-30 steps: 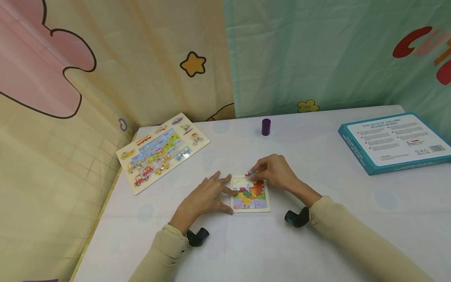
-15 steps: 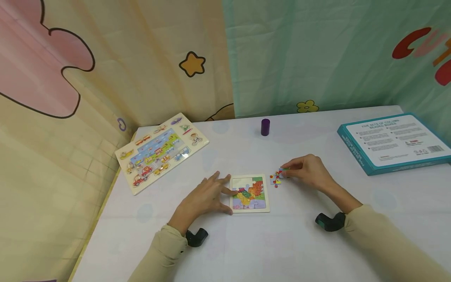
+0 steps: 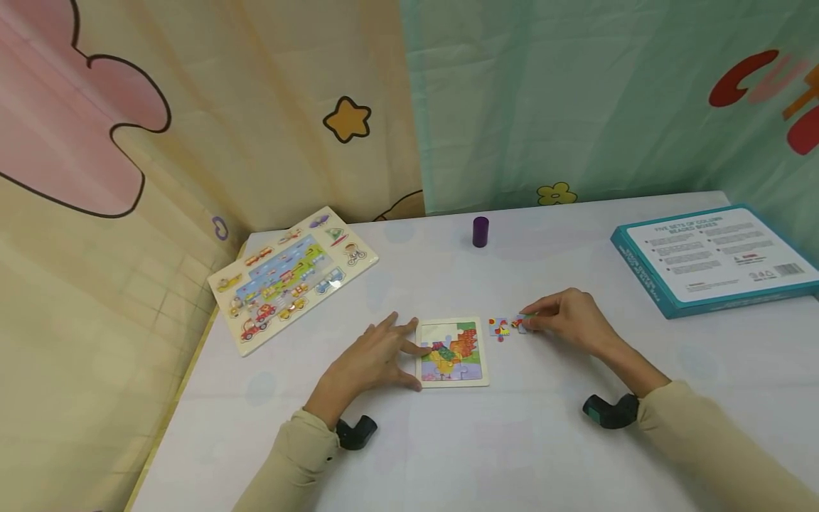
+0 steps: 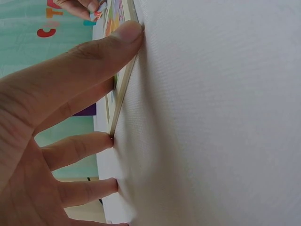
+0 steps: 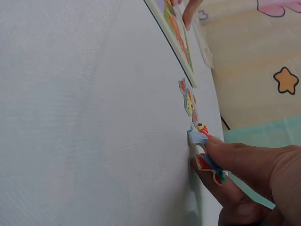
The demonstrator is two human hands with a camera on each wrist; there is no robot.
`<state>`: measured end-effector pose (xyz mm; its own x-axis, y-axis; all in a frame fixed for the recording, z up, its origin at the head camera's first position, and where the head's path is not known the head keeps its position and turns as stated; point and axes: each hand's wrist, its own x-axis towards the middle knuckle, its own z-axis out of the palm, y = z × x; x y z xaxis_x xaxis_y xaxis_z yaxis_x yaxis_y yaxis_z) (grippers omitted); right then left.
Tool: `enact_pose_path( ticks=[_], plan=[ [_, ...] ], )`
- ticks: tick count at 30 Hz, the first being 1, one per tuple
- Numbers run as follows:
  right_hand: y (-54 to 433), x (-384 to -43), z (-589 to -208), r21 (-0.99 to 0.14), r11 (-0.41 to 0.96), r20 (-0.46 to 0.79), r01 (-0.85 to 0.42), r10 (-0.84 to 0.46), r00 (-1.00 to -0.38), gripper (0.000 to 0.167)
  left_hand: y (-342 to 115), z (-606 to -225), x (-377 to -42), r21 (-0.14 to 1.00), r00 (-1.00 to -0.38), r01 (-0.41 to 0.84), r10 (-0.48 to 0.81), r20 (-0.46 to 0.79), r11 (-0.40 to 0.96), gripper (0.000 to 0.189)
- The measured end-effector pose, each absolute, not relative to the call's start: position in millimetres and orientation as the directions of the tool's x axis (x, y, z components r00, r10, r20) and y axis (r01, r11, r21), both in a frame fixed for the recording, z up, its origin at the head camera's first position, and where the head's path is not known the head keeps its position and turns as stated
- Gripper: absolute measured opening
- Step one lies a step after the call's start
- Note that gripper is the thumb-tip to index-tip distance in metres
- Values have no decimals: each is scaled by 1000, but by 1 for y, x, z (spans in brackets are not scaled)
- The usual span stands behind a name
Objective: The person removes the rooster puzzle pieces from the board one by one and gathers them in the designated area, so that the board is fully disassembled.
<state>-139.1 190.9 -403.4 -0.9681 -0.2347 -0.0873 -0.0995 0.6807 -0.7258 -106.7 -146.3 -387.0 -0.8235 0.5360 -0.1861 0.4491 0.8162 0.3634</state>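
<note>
A small framed jigsaw puzzle (image 3: pixel 453 355) with a chicken picture lies flat on the table, its upper left part bare of pieces. My left hand (image 3: pixel 374 359) spreads its fingers along the frame's left side, thumb at the near corner and one fingertip on the picture. To the right of the frame, my right hand (image 3: pixel 569 320) pinches a puzzle piece (image 5: pixel 207 157) between thumb and fingers, tilted at the table surface. Between that hand and the frame lies a loose puzzle piece (image 3: pixel 499 327), colourful with a yellow and red pattern.
A vehicle puzzle board (image 3: pixel 294 277) lies at the back left. A purple cylinder (image 3: pixel 480 232) stands near the far edge. To the right is a teal and white box (image 3: pixel 716 259). Patterned curtains hang behind the table.
My right hand has moved from above the frame's top edge to the right, carrying the puzzle piece down beside the loose one. My left hand has stayed at the frame.
</note>
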Motion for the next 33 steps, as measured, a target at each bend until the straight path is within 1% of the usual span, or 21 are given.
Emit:
enact_pose_path(
  ticks=[5, 10, 17, 22, 33],
  plan=[
    [190, -140, -403, -730, 677, -103, -92, -241, -965, 17, -146, -387, -106, 371, -824, 445, 535, -186, 815, 57],
    [187, -139, -402, -705, 706, -105, -76, -209, -972, 18, -147, -386, -106, 378, -827, 437, 530, -188, 816, 57],
    [185, -140, -405, -660, 741, -38, -123, -196, -980, 17, -148, -387, -107, 377, -820, 450, 542, -184, 809, 58],
    [184, -138, -406, -645, 754, -20, -126, -181, -983, 17, -147, -387, -107, 380, -821, 446, 539, -186, 810, 58],
    [182, -137, -405, -630, 770, -47, -100, -167, -985, 16, -147, -387, -107, 369, -824, 446, 535, -187, 815, 57]
  ],
)
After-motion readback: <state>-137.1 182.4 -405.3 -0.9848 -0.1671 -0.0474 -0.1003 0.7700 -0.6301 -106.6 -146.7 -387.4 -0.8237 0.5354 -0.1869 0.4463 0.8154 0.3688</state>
